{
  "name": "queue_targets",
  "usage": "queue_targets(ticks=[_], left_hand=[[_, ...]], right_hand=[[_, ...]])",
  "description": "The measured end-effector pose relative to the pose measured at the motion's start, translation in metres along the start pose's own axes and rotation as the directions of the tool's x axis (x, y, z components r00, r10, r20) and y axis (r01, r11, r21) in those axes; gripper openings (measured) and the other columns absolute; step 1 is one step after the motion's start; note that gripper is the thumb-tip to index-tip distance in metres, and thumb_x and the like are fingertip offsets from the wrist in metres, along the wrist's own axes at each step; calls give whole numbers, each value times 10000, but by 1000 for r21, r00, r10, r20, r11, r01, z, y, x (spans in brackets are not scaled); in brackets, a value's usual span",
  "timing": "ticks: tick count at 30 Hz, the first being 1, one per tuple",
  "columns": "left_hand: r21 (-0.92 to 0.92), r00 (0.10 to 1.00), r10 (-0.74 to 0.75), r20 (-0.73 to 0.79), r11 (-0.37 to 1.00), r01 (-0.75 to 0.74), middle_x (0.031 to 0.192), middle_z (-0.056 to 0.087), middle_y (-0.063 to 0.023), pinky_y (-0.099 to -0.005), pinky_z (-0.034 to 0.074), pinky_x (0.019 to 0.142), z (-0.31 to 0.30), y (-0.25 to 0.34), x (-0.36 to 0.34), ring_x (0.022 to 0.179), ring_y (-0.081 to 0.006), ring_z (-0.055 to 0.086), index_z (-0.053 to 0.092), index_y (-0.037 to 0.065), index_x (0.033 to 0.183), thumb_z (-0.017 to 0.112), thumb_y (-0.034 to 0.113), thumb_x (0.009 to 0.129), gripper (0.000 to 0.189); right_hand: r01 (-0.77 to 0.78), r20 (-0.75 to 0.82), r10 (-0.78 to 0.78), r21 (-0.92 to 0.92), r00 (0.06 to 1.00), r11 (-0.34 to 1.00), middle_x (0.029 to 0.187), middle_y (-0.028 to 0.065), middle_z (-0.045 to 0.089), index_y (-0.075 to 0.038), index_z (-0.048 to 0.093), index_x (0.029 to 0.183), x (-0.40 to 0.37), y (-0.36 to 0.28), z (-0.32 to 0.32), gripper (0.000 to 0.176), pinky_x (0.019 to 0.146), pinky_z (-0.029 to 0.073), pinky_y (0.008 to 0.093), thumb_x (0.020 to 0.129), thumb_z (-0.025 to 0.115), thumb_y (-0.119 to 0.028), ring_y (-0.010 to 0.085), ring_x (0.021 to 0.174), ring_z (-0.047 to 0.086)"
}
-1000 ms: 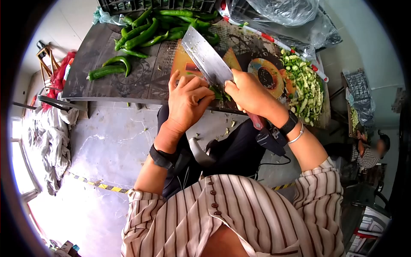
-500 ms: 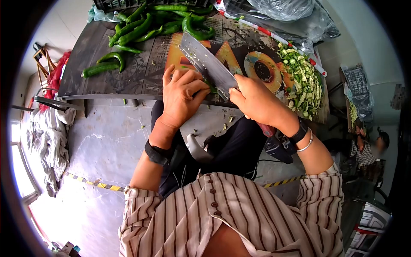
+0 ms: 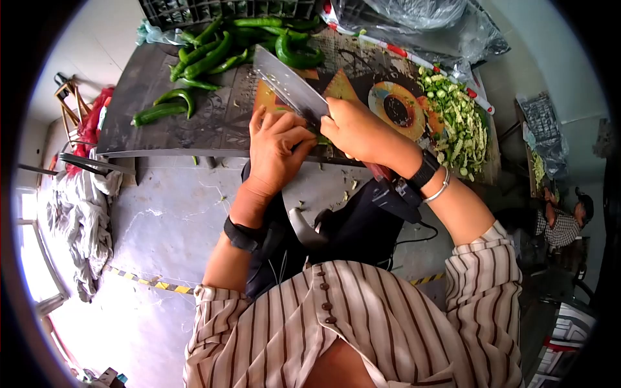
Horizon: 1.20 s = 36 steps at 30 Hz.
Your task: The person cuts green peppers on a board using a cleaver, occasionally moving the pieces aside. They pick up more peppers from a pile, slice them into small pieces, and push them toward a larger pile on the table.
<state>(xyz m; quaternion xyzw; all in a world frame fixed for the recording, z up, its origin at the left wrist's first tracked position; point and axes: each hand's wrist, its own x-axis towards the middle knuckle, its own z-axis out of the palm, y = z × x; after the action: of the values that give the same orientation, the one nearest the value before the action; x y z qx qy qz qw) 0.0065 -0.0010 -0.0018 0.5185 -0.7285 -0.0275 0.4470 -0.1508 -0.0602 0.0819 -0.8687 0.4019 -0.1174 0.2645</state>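
Just at table [image 3: 168, 126] edge, right hand [image 3: 356, 132] grips cleaver [image 3: 281, 81] beside left hand [image 3: 278, 152].

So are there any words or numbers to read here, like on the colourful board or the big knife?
No text can be read anywhere.
Colourful board: only printed shapes, an orange triangle and a ring; no clear letters.
Cleaver in the right hand: no mark legible on the blade.
Black wristbands: nothing readable.

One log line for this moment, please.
left hand: pins pepper | right hand: grips cleaver | whole peppers: table left | chopped pile: right
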Motion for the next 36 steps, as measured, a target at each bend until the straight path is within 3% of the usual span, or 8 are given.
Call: queue_targets(ticks=[2, 3, 5, 9, 15, 20, 29, 36], left_hand=[[-7, 1000, 4, -9, 1000, -4, 880, 603, 53, -481, 294, 1045, 2, -1, -2, 961, -190, 543, 674, 171, 755, 725, 177, 698, 77], [-11, 1000, 6, -19, 1000, -6, 880, 603, 53, -481, 294, 1045, 2, -1, 0, 961, -190, 543, 674, 171, 755, 725, 177, 698, 77], [-6, 1000, 3, -16, 1000, -4, 881, 601, 48, -471, 300, 1042, 1, 0, -1, 960, -192, 541, 674, 165, 756, 727, 177, 695, 82], [-7, 998, 37, -42, 999, -37, 887, 603, 44, -451, 316, 1023, 1, 1, 0, 962, -189, 540, 671, 156, 752, 728, 177, 693, 85], [-16, 999, 22, -31, 1000, -23, 887, 601, 48, -453, 314, 1024, 0, 0, 0, 967, -180, 541, 673, 159, 751, 733, 173, 691, 86], [-16, 1000, 13, -20, 1000, -13, 886, 599, 51, -455, 311, 1034, 1, 0, 0, 963, -182, 540, 673, 162, 751, 732, 172, 695, 82], [-28, 1000, -17, 1, 999, 17, 884, 593, 50, -457, 318, 1031, 0, -3, -1, 950, -189, 538, 666, 165, 740, 725, 159, 698, 72], [-11, 999, 21, -29, 1000, -21, 867, 597, 43, -452, 327, 1020, -2, -3, 0, 948, -197, 539, 665, 159, 726, 719, 149, 695, 64]], right_hand=[[-165, 44, 161, 105, 986, 981, 567, 128, 524, 46, 453, 834, -5, 1, -7, 209, 453, 440, 354, 902, 486, -149, 207, 449, 532], [-163, 42, 159, 94, 986, 982, 567, 128, 524, 46, 453, 834, -8, -1, -11, 209, 453, 440, 354, 902, 486, -149, 207, 449, 532], [-147, -8, 147, 37, 989, 988, 754, 323, 572, 99, 509, 808, -20, -3, -13, 265, 661, 473, 487, 857, 503, -161, 468, 738, 589], [-110, 28, 111, -52, 993, 993, 750, 316, 574, 91, 507, 800, -39, -17, -18, 271, 660, 473, 484, 864, 506, -173, 457, 738, 595], [-185, 66, 187, -27, 980, 982, 732, 298, 569, 79, 498, 800, -45, -23, -22, 248, 646, 463, 484, 863, 515, -160, 452, 715, 581], [-110, 53, 115, -84, 992, 990, 690, 281, 567, 68, 486, 789, -44, -22, -21, 238, 622, 462, 490, 870, 511, -155, 452, 683, 583], [-192, 175, 191, -16, 966, 981, 688, 292, 564, 77, 499, 782, -28, -25, -25, 233, 631, 466, 489, 856, 514, -143, 456, 691, 588], [-69, -5, 69, 11, 998, 998, 740, 310, 572, 84, 510, 775, -1, -8, -1, 236, 650, 469, 483, 837, 531, -143, 465, 737, 586]])
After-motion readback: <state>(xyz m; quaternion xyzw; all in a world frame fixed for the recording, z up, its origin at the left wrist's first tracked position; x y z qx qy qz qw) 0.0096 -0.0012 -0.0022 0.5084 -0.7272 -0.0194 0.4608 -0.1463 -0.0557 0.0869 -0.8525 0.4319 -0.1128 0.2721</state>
